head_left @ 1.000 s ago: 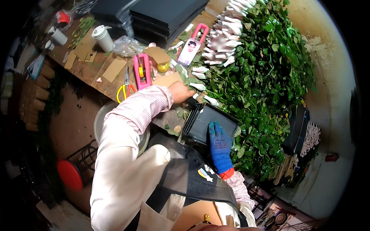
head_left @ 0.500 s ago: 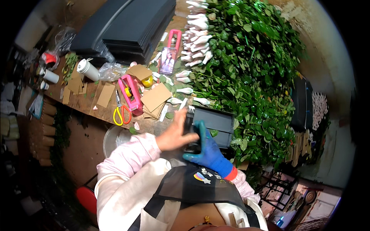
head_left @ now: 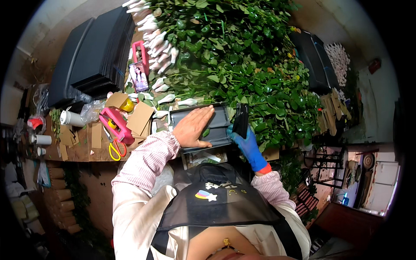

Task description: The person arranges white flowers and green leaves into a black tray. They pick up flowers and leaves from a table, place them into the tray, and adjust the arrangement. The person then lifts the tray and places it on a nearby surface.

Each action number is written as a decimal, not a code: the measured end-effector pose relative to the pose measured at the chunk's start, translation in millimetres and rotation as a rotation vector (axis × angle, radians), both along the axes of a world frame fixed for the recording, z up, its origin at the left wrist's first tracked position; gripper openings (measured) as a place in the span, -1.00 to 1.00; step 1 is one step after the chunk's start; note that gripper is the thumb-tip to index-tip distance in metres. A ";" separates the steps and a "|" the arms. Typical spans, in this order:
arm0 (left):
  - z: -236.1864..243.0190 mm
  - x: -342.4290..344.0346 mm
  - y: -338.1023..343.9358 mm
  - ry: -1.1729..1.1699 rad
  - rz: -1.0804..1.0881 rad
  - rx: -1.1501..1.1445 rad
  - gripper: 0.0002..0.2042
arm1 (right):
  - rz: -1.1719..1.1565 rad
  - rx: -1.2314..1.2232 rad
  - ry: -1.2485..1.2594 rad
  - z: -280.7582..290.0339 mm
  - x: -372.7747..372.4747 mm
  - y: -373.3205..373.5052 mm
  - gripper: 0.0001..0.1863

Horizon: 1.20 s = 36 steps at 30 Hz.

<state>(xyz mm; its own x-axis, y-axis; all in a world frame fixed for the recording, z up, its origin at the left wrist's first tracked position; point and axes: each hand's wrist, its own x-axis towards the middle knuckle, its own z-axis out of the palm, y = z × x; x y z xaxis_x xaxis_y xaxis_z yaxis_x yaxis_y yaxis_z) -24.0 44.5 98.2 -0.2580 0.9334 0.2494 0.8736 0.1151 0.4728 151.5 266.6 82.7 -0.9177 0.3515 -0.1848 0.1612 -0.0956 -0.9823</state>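
A worker's bare left hand [head_left: 195,128] lies flat, fingers extended, over a shallow dark tray [head_left: 221,116] at the near edge of a wooden table [head_left: 89,152], while the blue-gloved right hand [head_left: 248,146] grips a black piece [head_left: 241,117] just beside it, leafy stems [head_left: 264,71] massed beyond.

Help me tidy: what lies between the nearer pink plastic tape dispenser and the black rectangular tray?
The head view shows flat tan cardboard rectangles, a thin white strip and a white-wrapped bud left of the tray.
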 end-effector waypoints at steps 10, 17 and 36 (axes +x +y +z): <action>-15.4 14.2 -4.9 0.159 -0.052 -0.166 -0.16 | 0.375 0.428 -0.399 64.5 11.6 25.3 -0.31; -13.6 14.7 -0.1 0.203 -0.062 -0.154 -0.21 | 0.495 1.064 -0.697 51.5 21.0 4.8 -0.17; 25.6 80.3 -22.7 -0.998 0.298 0.263 -0.14 | 0.293 0.826 -0.300 112.5 11.1 -28.6 -0.35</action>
